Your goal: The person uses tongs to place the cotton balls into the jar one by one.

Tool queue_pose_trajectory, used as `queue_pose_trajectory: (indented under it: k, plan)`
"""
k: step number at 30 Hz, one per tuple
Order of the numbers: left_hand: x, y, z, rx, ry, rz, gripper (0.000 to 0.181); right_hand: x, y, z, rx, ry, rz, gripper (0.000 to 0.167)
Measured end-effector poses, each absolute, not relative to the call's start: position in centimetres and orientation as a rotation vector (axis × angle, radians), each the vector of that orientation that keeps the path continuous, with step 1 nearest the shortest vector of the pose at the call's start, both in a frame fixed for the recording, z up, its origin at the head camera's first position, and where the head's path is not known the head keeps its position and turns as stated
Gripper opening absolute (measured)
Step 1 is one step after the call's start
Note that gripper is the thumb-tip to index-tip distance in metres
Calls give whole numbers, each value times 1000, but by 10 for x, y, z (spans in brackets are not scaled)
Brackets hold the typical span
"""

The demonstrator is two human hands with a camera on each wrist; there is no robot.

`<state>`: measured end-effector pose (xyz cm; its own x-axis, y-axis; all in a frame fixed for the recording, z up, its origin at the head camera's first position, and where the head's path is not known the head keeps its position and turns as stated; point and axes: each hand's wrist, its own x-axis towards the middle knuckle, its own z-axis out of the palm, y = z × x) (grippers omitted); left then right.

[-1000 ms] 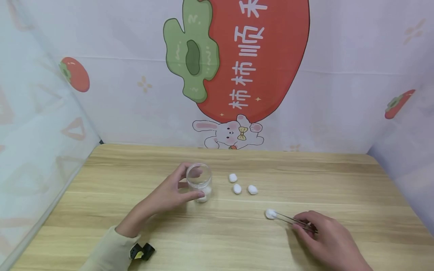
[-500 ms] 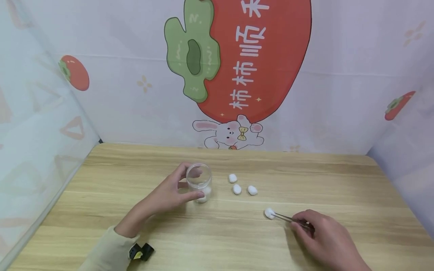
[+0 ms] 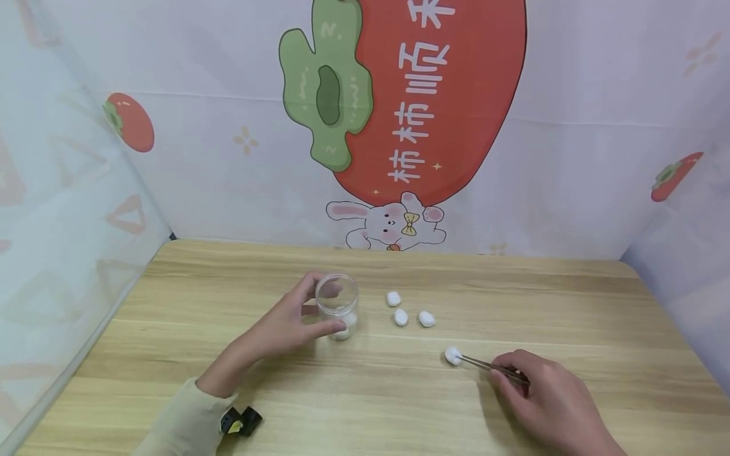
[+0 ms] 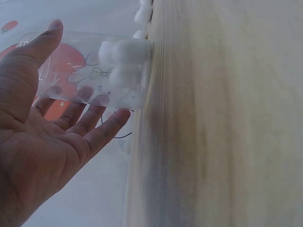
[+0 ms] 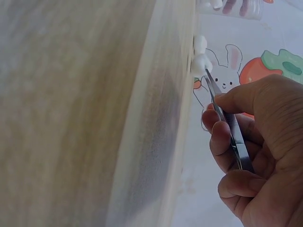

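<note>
My left hand [image 3: 285, 323] curls its fingers and thumb round a clear open jar [image 3: 338, 294] standing upright on the table. Several white cotton balls [image 4: 124, 53] lie at the jar's bottom. Metal tweezers [image 3: 493, 367] are pinched in my right hand [image 3: 550, 396]; in the right wrist view the tweezers [image 5: 233, 130] run between thumb and fingers. At the tweezers' tips is a cotton ball [image 3: 453, 356], low over or on the table; which of the two I cannot tell. Three loose cotton balls lie between jar and tweezers: one at the back [image 3: 393, 299], two nearer [image 3: 401, 317], [image 3: 426, 318].
The wooden table [image 3: 353, 405] ends at a printed cloth backdrop [image 3: 570, 177] with a red fruit and a rabbit. Pale cloth also stands at the left and right. A small black device [image 3: 241, 420] is at my left sleeve [image 3: 185, 421].
The arms of the tweezers have come closer together on the cotton ball, which has shifted very slightly to the left and back. My left hand stays round the jar.
</note>
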<state>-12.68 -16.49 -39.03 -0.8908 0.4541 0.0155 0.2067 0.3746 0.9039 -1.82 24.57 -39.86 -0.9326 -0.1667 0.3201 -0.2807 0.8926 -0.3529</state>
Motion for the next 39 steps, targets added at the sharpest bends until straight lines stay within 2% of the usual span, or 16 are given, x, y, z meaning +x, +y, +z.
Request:
queue_pose_trajectory:
  k: [14,26,32,39]
  plan:
    - [-125,-167,-392,560,2405,1524,71,-21,242,-398,353,-2698,643,22]
    - [-126,-163,-389,594,2399,1516,69,-21,243,-399,381,-2636,668,26]
    - [-125,-160,-388,525,2382,1519,66,-22,246,-398,360,-2654,671,28]
    - [-123,-164,-389,512,2386,1513,71,-22,246,-401,335,-2658,715,29]
